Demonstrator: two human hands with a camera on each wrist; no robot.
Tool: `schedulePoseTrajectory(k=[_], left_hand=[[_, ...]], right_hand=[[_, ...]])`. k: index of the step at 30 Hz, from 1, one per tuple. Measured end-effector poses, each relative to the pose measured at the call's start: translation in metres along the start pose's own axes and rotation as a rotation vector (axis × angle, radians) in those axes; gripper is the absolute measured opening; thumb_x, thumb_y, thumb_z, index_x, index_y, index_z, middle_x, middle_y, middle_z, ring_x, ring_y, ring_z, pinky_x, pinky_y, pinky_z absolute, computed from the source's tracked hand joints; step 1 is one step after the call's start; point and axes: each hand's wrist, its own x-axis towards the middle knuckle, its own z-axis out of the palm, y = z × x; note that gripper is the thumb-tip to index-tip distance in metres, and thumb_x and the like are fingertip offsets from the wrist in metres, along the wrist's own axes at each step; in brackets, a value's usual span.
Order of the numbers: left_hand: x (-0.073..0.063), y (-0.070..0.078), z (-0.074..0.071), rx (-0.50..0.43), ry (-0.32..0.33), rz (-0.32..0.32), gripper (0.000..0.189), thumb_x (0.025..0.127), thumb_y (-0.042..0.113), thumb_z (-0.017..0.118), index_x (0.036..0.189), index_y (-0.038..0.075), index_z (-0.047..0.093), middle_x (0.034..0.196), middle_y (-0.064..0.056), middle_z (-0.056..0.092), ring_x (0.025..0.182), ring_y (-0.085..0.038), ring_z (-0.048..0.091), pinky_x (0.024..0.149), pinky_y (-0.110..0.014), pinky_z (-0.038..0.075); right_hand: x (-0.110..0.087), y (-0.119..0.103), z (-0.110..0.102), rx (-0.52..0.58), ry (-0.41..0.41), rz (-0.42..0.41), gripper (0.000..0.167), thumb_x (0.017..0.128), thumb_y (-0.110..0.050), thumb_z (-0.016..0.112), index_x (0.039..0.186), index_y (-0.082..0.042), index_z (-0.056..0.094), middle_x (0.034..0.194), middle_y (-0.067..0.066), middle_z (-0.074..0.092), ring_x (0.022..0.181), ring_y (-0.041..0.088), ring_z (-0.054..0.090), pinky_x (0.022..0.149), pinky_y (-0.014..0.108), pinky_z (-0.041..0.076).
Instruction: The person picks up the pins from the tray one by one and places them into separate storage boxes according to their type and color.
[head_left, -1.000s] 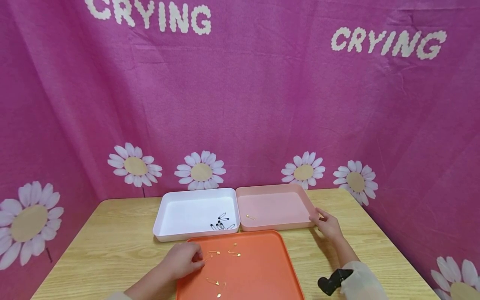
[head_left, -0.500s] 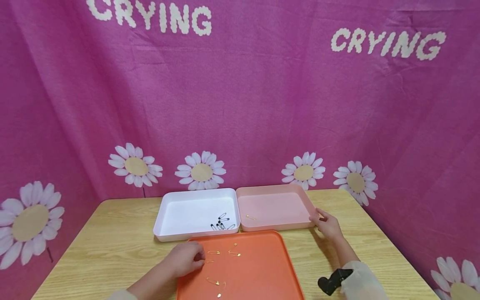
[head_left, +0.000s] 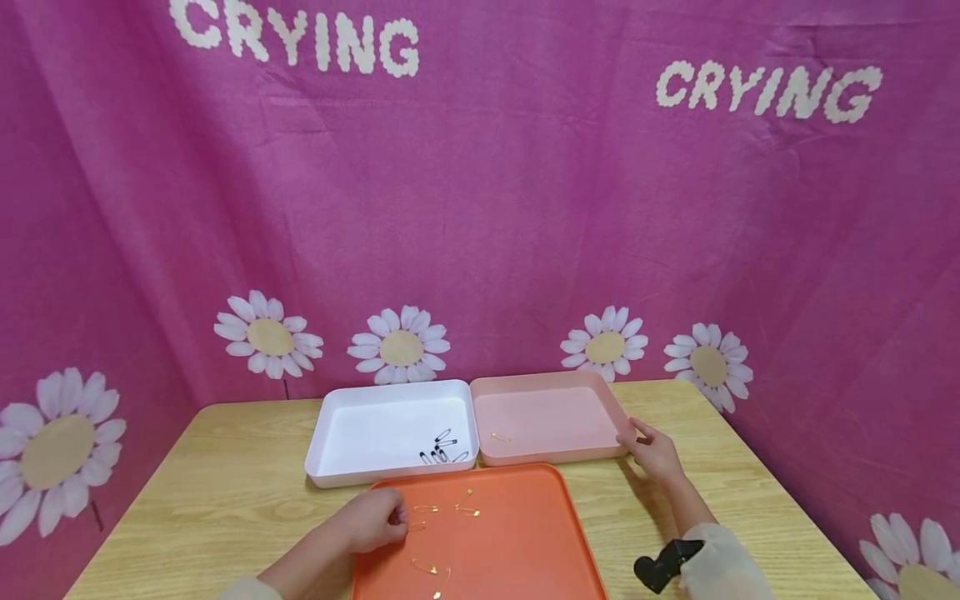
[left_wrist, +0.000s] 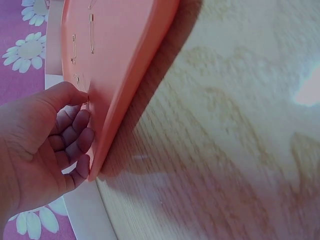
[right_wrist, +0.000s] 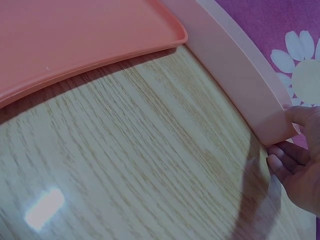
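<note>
On the orange tray (head_left: pixel 525 550) lie several gold safety pins (head_left: pixel 467 510). My left hand (head_left: pixel 371 521) rests at the tray's left edge with its fingers curled. Its thumb and forefinger pinch one gold safety pin (head_left: pixel 416 526), which shows at the thumb tip (left_wrist: pixel 82 95) in the left wrist view. My right hand (head_left: pixel 654 452) grips the near right corner of the pink tray (head_left: pixel 555 417), thumb (right_wrist: pixel 300 116) on the rim and fingers (right_wrist: pixel 281 156) against the wall. One gold pin (head_left: pixel 500 437) lies in the pink tray. The white tray (head_left: pixel 360 433) holds several black safety pins (head_left: pixel 442 452).
The three trays sit on a wooden table (head_left: pixel 225 500), the white and pink ones side by side behind the orange one. A magenta daisy-print cloth (head_left: pixel 480 208) hangs close behind and at both sides. A black camera mount (head_left: pixel 660 568) sits on my right wrist.
The pin at my left fingertips has slid a little toward me and to the tray's left edge. My right hand has stayed on the pink tray's corner.
</note>
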Motion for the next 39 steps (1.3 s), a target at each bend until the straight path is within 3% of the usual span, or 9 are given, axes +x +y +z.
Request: schedulePoseTrajectory(k=[6, 13, 18, 25, 30, 39], left_hand=[[0.0, 0.001, -0.001, -0.049, -0.019, -0.017, 0.011, 0.076, 0.012, 0.064, 0.069, 0.014, 0.055, 0.063, 0.006, 0.048, 0.058, -0.008, 0.042, 0.056, -0.022, 0.034], [0.007, 0.005, -0.013, -0.129, -0.001, 0.051, 0.01, 0.079, 0.007, 0.062, 0.072, 0.011, 0.056, 0.059, 0.006, 0.052, 0.055, -0.007, 0.044, 0.05, -0.021, 0.035], [0.013, 0.011, -0.022, -0.092, 0.048, 0.052, 0.009, 0.079, 0.008, 0.063, 0.073, 0.01, 0.056, 0.067, 0.004, 0.049, 0.06, -0.009, 0.044, 0.055, -0.022, 0.037], [0.025, 0.022, -0.034, -0.019, 0.127, 0.083, 0.008, 0.077, 0.009, 0.062, 0.072, 0.012, 0.056, 0.067, 0.006, 0.05, 0.06, -0.008, 0.043, 0.058, -0.022, 0.038], [0.036, 0.03, -0.04, -0.006, 0.131, 0.079, 0.007, 0.079, 0.01, 0.062, 0.074, 0.012, 0.058, 0.068, 0.005, 0.052, 0.065, -0.01, 0.045, 0.062, -0.024, 0.041], [0.048, 0.038, -0.047, -0.018, 0.119, 0.067, 0.006, 0.078, 0.011, 0.062, 0.075, 0.011, 0.058, 0.069, 0.004, 0.053, 0.065, -0.01, 0.046, 0.063, -0.025, 0.041]], right_hand=[[-0.001, -0.001, 0.001, -0.002, 0.004, 0.002, 0.058, 0.094, -0.022, 0.055, 0.14, 0.006, 0.034, 0.13, 0.037, 0.043, 0.098, 0.028, 0.055, 0.075, 0.025, 0.049], [-0.002, -0.003, 0.001, -0.003, -0.013, 0.018, 0.059, 0.095, -0.023, 0.053, 0.142, 0.004, 0.031, 0.135, 0.037, 0.039, 0.112, 0.039, 0.05, 0.091, 0.041, 0.048], [-0.002, -0.002, 0.001, -0.004, -0.018, 0.022, 0.059, 0.095, -0.024, 0.051, 0.143, 0.003, 0.03, 0.136, 0.037, 0.036, 0.115, 0.041, 0.049, 0.095, 0.046, 0.046], [-0.004, -0.003, 0.0, -0.006, -0.008, 0.017, 0.059, 0.095, -0.024, 0.053, 0.142, 0.005, 0.031, 0.135, 0.037, 0.038, 0.112, 0.037, 0.05, 0.088, 0.037, 0.049], [-0.005, -0.003, 0.001, -0.002, 0.0, 0.023, 0.059, 0.095, -0.023, 0.054, 0.142, 0.005, 0.032, 0.135, 0.037, 0.038, 0.113, 0.036, 0.049, 0.082, 0.029, 0.049], [-0.003, -0.003, 0.002, -0.001, 0.0, 0.021, 0.059, 0.095, -0.023, 0.054, 0.142, 0.004, 0.031, 0.135, 0.037, 0.038, 0.113, 0.036, 0.049, 0.084, 0.03, 0.048]])
